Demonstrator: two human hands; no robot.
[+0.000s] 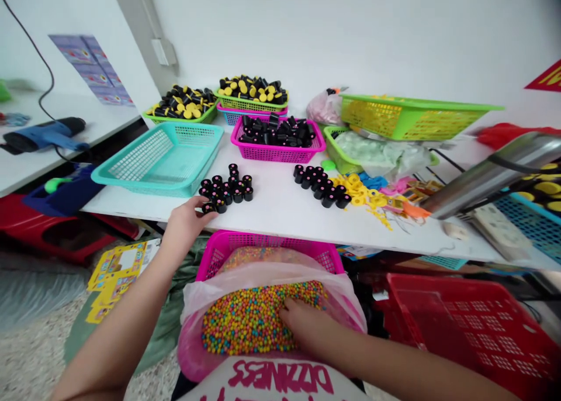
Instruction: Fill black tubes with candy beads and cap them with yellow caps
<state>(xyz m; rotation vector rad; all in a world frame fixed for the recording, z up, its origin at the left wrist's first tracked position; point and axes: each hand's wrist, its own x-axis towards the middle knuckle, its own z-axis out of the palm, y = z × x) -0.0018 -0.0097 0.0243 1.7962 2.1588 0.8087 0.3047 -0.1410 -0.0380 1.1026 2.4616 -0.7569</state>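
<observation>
From my remote station: white worktable (280, 225) ahead of both hands; below its edge, under the right hand (304, 325), a pink basket (267, 241) lined with a plastic bag (197, 298). That hand lies open, pressed into multicoloured beads (249, 325). The left hand (188, 223) touches a black cylinder (209, 208) at the table edge; grip uncertain, I cannot tell.

gap between two black cap clusters (228, 187) on white table (272, 214), teal mesh basket (158, 161) blocking left, pink basket (278, 147) blocking ahead, plastic bag (344, 310) rim hemming right hand (304, 325)
</observation>
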